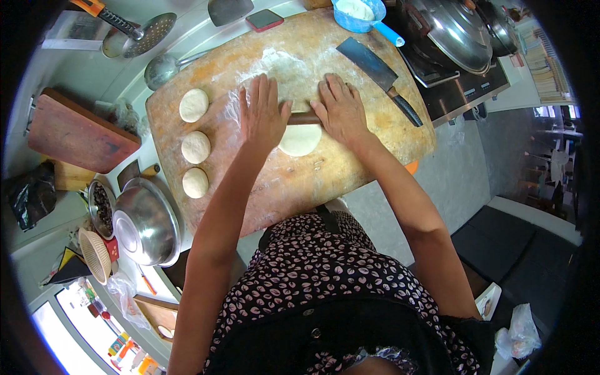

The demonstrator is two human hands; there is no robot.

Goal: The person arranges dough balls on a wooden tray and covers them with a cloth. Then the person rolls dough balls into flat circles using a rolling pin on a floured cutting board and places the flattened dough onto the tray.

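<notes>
A dark wooden rolling pin (pixel 303 118) lies across a flattened round of white dough (pixel 300 140) on a large floured wooden board (pixel 229 206). My left hand (pixel 265 112) rests flat over the pin's left end, fingers stretched forward. Over the right end lies my right hand (pixel 341 108), its fingers also extended and its thumb along the pin. Both palms hide the pin's ends. Down the board's left side sit three thick dough rounds: the far one (pixel 193 105), the middle one (pixel 196 147) and the near one (pixel 195 183). Loose flour (pixel 276 63) is spread beyond my hands.
A cleaver (pixel 370 65) lies on the board's right side. At the far edge stands a blue handled scoop (pixel 358 18) of flour. Beyond it, a lidded pot (pixel 457 37) sits on the stove (pixel 450 101). Leftward are a metal ladle (pixel 161 71) and an upturned steel basin (pixel 145 225).
</notes>
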